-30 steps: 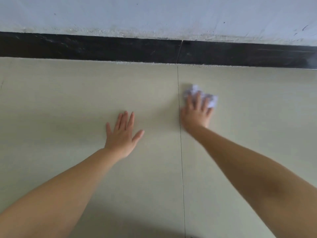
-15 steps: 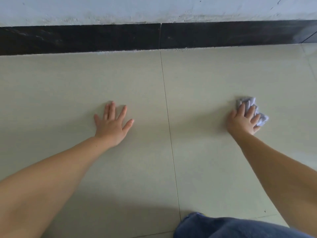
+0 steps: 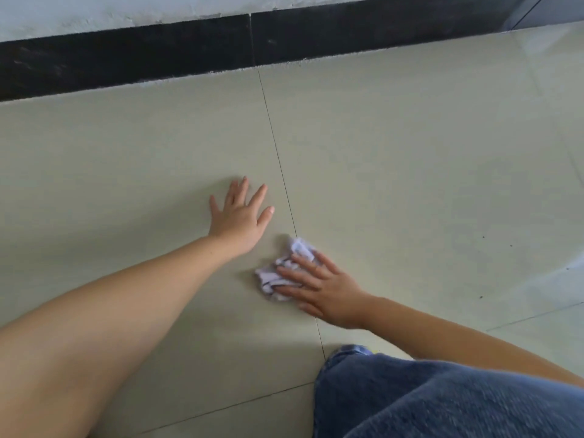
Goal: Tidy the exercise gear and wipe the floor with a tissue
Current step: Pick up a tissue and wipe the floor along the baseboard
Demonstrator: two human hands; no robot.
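Observation:
A crumpled white tissue (image 3: 286, 267) lies on the pale green tiled floor (image 3: 410, 169), just right of a tile joint. My right hand (image 3: 325, 287) presses down on it with straight, spread fingers pointing left. My left hand (image 3: 240, 216) rests flat on the floor a little further away and to the left, fingers spread, holding nothing. No exercise gear is in view.
A black skirting strip (image 3: 158, 55) runs along the foot of a white wall (image 3: 94, 14) at the far side. My knee in blue jeans (image 3: 442, 396) fills the lower right corner. A few dark specks (image 3: 510, 245) dot the tile on the right.
My right hand has swept the tissue from the far right back toward me and to the left, close beneath my left hand. The view has tilted and my knee shows more.

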